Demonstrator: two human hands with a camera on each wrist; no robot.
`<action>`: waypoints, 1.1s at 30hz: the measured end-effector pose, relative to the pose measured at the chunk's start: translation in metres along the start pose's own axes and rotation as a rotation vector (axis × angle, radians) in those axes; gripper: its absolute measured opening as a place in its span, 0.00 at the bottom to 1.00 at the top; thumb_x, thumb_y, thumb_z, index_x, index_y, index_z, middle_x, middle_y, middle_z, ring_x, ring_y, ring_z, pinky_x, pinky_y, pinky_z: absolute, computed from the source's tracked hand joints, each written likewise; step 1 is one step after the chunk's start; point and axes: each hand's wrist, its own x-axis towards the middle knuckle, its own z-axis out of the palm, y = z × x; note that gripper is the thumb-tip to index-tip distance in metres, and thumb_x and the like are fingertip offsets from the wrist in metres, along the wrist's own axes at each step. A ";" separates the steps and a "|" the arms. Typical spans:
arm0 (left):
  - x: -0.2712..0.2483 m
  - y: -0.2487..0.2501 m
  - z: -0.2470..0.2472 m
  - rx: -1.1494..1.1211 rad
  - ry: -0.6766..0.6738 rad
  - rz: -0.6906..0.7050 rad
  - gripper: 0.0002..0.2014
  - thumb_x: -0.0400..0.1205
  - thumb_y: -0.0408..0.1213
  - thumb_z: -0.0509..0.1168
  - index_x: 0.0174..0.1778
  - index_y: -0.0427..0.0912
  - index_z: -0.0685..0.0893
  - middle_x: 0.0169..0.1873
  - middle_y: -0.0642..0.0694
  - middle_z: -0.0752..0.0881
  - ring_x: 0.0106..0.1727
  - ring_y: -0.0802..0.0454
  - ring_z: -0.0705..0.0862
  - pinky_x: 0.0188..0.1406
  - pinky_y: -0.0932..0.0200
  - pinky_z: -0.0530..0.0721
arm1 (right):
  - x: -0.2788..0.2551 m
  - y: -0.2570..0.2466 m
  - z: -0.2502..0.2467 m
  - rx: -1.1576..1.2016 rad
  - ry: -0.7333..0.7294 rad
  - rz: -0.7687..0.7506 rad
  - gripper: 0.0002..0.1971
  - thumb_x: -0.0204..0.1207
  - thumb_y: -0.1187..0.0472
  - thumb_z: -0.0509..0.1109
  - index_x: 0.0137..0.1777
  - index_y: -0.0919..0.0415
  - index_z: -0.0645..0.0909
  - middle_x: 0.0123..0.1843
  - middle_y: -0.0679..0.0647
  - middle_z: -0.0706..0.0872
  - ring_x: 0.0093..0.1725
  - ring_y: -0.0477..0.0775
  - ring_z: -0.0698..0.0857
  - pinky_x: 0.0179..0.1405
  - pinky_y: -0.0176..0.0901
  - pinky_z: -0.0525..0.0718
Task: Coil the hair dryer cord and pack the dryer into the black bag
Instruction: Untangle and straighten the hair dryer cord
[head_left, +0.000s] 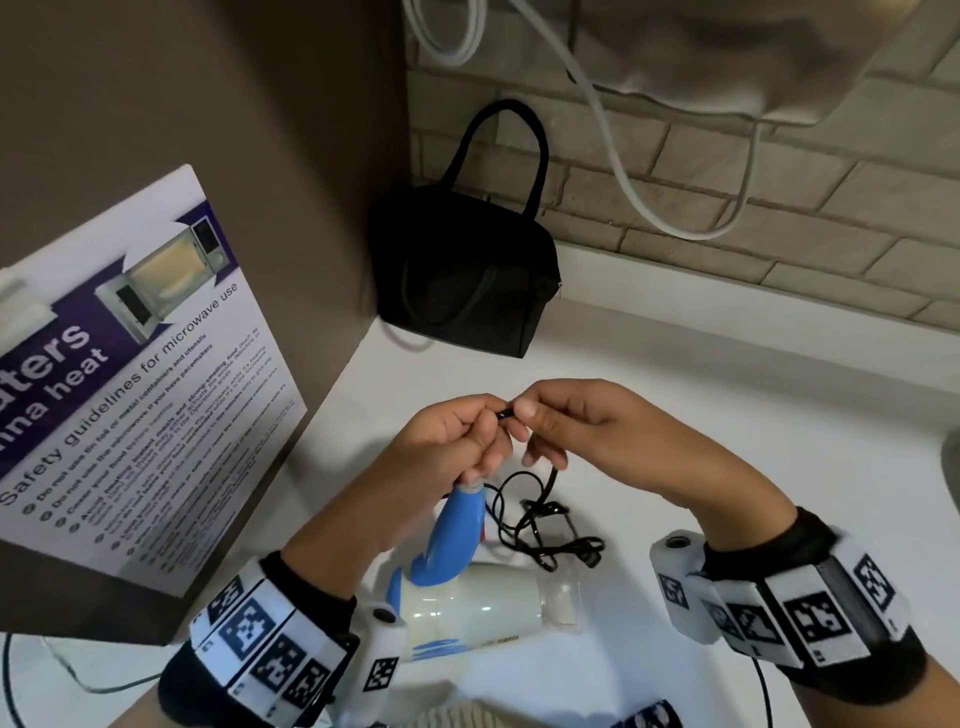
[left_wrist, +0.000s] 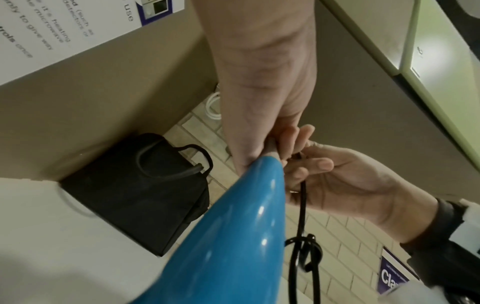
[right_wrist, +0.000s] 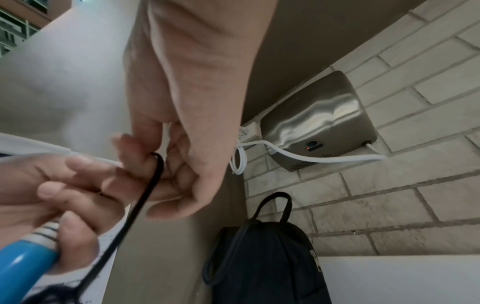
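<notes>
The hair dryer has a white body and a blue handle. My left hand grips the top end of that handle, and the body hangs low over the white counter. My right hand pinches the black cord right beside the left hand's fingers. From there the cord drops into a loose tangle on the counter. The black bag stands in the back corner with its handles up, and its zip looks closed.
A microwave safety poster hangs on the brown side panel at the left. On the brick wall above the bag is a metal hand dryer with a white cable looping down. The white counter runs off to the right.
</notes>
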 end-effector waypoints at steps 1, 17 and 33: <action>0.001 0.000 -0.002 -0.012 0.004 0.001 0.16 0.83 0.39 0.55 0.38 0.51 0.87 0.22 0.55 0.74 0.26 0.57 0.66 0.40 0.54 0.65 | 0.001 0.000 -0.002 0.026 0.004 0.014 0.14 0.84 0.52 0.60 0.44 0.57 0.83 0.27 0.43 0.80 0.36 0.50 0.84 0.44 0.35 0.80; 0.023 -0.020 -0.037 -0.211 0.356 -0.066 0.24 0.87 0.20 0.44 0.30 0.41 0.75 0.18 0.55 0.73 0.17 0.63 0.63 0.35 0.58 0.66 | 0.041 0.079 0.022 -0.041 0.181 0.148 0.19 0.86 0.56 0.55 0.32 0.51 0.75 0.28 0.45 0.71 0.31 0.45 0.69 0.37 0.36 0.68; 0.014 -0.057 -0.076 -0.433 0.467 -0.139 0.21 0.85 0.21 0.42 0.33 0.44 0.70 0.17 0.56 0.70 0.17 0.61 0.65 0.35 0.60 0.66 | 0.048 0.123 0.013 -0.294 0.303 0.215 0.20 0.82 0.68 0.55 0.28 0.52 0.69 0.28 0.44 0.73 0.28 0.43 0.68 0.30 0.24 0.70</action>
